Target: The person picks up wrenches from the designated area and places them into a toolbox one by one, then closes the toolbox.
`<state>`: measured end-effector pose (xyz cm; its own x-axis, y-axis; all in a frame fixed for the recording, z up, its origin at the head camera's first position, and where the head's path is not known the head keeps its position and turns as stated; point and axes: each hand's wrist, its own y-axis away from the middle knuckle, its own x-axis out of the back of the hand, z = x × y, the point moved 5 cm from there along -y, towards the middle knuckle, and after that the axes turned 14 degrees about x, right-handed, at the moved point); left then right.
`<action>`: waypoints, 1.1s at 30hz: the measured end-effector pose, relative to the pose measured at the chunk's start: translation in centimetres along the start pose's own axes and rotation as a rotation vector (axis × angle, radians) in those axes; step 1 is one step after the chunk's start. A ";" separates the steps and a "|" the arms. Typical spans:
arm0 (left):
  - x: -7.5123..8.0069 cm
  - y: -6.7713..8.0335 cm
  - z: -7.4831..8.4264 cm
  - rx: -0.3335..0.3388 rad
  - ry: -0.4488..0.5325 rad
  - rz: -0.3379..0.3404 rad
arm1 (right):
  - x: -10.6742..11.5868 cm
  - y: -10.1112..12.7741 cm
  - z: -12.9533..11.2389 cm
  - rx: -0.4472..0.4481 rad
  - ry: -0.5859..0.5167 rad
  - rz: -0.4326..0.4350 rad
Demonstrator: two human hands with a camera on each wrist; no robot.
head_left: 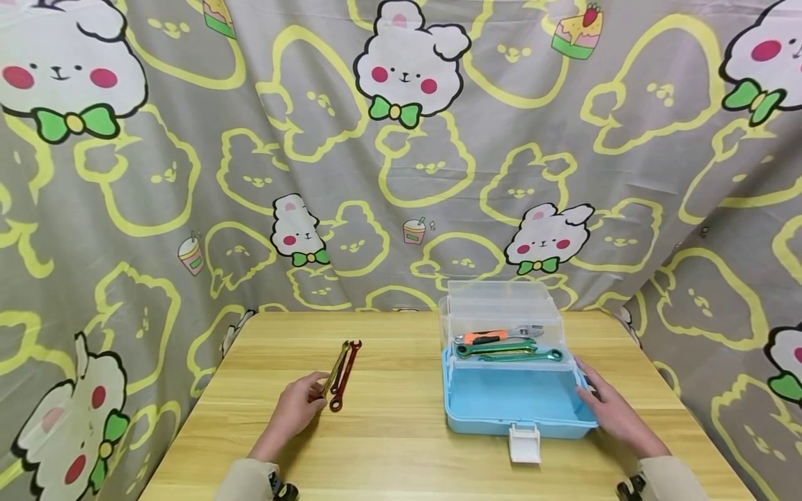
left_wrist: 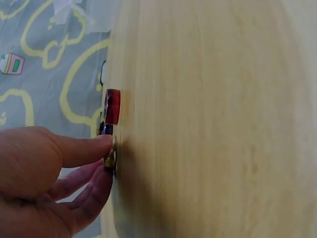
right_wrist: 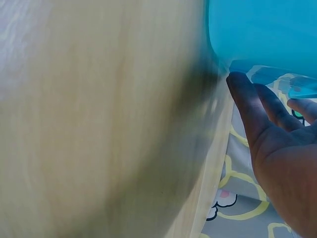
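Left hand [head_left: 294, 410] pinching gold wrench [head_left: 336, 369] beside red wrench [head_left: 345, 376]; right hand [head_left: 610, 410], fingers straight, steadies toolbox [head_left: 520, 410]; best lifted singly.

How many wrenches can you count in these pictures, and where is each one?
4, perhaps more hidden: a gold wrench and a red wrench on the table by the left hand, and two green wrenches in the toolbox tray.

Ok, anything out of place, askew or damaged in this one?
Nothing damaged or spilled. The one loose end: a red wrench and a gold wrench lie on the table, apart from the open blue toolbox where the other wrenches sit. The left hand touches them; the right hand rests against the box.
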<state>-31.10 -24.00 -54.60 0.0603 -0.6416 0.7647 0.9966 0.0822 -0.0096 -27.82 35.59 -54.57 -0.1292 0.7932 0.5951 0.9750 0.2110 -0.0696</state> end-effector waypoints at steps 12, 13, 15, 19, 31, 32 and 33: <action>1.4 -0.5 -0.3 0.068 0.047 0.077 | 0.2 -0.1 -0.2 0.005 0.005 0.002; 1.3 -0.5 -0.3 0.071 0.041 0.067 | 0.2 -0.1 -0.2 0.006 0.001 0.004; 1.2 -0.4 -0.4 0.078 0.029 0.053 | 0.2 -0.1 -0.1 0.008 -0.001 0.005; 0.9 -0.2 -0.3 0.063 -0.012 0.052 | 0.1 0.0 0.1 0.000 -0.002 0.002; 0.7 0.2 0.1 -0.025 -0.085 0.117 | 0.0 -0.1 0.1 0.007 0.010 0.004; 0.8 0.1 0.1 -0.025 -0.087 0.108 | 0.0 -0.1 0.1 0.008 0.008 0.003; 0.8 0.1 0.1 -0.021 -0.081 0.094 | 0.0 -0.1 0.1 0.007 0.007 0.002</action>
<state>-30.92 -24.42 -53.88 0.1495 -0.5680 0.8093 0.9878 0.1226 -0.0964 -27.93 35.61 -54.65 -0.1259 0.7893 0.6009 0.9739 0.2136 -0.0766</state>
